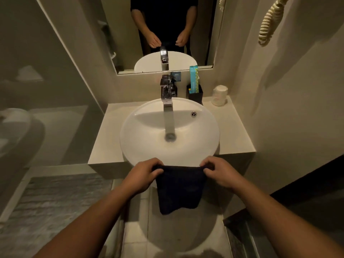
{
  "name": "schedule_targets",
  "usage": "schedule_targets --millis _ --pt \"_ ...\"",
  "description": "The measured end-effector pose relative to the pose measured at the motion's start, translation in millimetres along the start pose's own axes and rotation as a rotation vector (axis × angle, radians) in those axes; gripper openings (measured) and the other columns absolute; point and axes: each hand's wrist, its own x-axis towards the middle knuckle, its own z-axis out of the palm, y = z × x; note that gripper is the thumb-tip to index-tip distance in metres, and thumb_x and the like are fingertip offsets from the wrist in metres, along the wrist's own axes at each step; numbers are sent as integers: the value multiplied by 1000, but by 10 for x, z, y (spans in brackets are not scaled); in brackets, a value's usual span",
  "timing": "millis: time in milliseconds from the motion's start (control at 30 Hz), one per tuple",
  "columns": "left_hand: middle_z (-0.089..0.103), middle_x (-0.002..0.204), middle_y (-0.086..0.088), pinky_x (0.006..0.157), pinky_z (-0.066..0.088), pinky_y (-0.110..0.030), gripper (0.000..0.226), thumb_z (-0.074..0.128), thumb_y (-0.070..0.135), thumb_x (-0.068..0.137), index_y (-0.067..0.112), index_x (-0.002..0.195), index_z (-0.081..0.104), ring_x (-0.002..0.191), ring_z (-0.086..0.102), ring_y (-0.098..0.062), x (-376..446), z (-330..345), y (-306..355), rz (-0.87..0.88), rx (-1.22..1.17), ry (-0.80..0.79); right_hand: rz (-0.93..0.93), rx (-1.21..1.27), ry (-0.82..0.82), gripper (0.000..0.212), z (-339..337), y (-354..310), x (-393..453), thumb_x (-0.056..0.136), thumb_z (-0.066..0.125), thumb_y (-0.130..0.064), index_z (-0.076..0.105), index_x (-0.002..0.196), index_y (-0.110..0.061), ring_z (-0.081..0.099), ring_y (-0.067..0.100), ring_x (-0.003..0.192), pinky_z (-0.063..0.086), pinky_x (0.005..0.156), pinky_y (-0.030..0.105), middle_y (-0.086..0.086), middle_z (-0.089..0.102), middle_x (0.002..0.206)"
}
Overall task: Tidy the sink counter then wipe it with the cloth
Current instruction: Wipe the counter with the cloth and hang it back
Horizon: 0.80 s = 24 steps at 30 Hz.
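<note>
A dark blue cloth [179, 190] hangs in front of the round white basin [149, 146], just below its near rim. My left hand [143, 174] grips the cloth's top left corner and my right hand [219, 174] grips the top right corner, stretching its upper edge flat. The pale counter [232, 127] surrounds the basin. At the back right of the counter stands a black holder [195, 94] with a teal packet [193, 79] in it, and next to it an upturned white cup [219, 95].
A chrome tap [166, 94] rises behind the basin, with dark items beside it. A mirror [167, 34] covers the wall above. A coiled cord [270, 23] hangs at the upper right. A toilet [18, 131] stands at the left, a grey mat [55, 202] on the floor.
</note>
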Motion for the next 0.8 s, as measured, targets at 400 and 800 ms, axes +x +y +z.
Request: schedule_targets --millis 400,800 --pt "66 112 -3 87 51 -40 22 53 33 94 24 113 57 95 60 -21 659 133 -409 -190 243 -99 149 -262 124 18 298 20 871 90 55 -23 58 107 -24 59 19 92 52 83 37 2 66 109" --pt "63 119 -1 90 46 -35 37 55 41 89 25 122 50 102 58 -21 139 343 -248 235 537 -46 -348 -769 20 34 609 2 440 84 60 -48 59 113 -30 61 15 97 46 91 32 -4 69 108"
